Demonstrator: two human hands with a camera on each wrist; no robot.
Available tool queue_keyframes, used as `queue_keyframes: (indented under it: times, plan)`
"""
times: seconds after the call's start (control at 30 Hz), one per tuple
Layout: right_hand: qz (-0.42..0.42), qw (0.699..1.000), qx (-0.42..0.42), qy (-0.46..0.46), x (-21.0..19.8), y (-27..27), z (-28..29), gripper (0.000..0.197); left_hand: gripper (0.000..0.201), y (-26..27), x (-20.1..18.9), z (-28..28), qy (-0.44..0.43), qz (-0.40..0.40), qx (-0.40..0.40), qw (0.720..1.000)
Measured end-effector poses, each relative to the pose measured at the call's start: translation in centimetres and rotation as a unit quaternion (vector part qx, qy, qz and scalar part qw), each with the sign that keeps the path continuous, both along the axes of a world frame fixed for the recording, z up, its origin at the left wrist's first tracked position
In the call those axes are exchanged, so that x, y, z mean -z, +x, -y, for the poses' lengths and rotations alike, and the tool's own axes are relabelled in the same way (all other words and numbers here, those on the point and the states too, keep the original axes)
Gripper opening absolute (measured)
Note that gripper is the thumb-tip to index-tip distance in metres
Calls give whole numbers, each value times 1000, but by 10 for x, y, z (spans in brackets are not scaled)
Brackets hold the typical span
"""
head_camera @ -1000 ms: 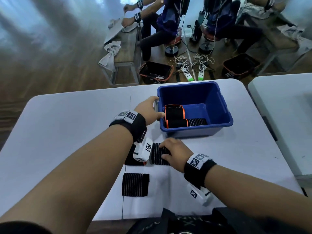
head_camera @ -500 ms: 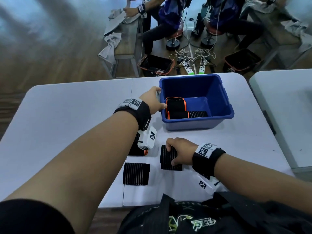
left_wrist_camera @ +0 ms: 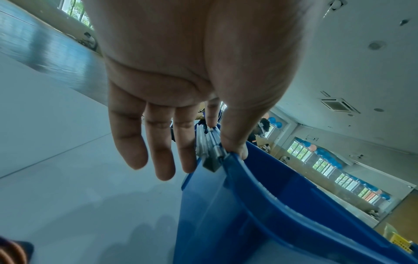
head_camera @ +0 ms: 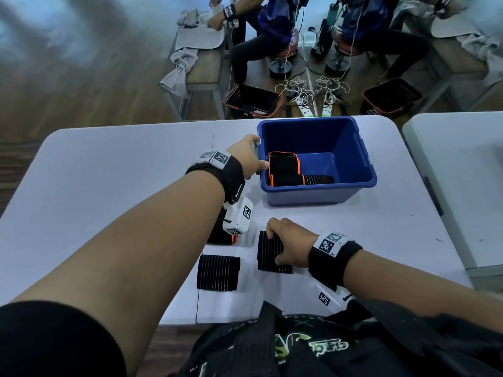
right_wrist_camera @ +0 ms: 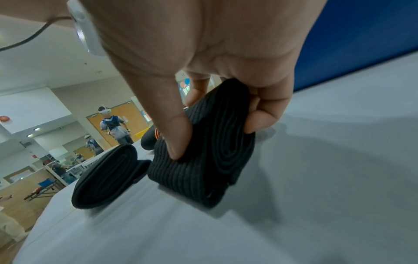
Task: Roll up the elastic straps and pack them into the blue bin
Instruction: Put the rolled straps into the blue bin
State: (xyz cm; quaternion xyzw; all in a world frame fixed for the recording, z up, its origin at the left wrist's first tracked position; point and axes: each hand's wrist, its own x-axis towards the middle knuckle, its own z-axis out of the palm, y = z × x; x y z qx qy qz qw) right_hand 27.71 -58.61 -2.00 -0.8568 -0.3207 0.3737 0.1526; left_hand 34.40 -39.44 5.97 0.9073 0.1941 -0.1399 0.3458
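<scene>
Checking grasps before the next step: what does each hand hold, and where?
Right hand pinches a rolled strap across its sides. Left hand grips the blue bin at its rim handle.

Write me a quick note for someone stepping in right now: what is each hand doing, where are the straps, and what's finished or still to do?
Left hand: thumb and forefinger pinch the blue bin at its left rim.
Right hand: grips a rolled black strap on the table, in front of the bin.
Done: three rolled straps lie in the bin.
Left: pack the held strap, then the black roll beside it and the orange-edged roll partly hidden under the left wrist.
</scene>
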Motion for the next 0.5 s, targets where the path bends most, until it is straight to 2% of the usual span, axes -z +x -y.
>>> queue_keyframes:
  times: [0.2, 0.3, 0.5]
  plan:
    - [2, 1000, -14, -11, -3, -5, 2, 49, 68, -3, -3, 0, -4, 3, -4, 1000]
    - [-25, 1000, -1, -8, -9, -8, 6, 51, 66, -3, -1, 1, -4, 5, -6, 1000]
    - [-64, 993, 84, 52, -49, 9, 20, 75, 66, -2, 4, 1, -4, 2, -9, 1000]
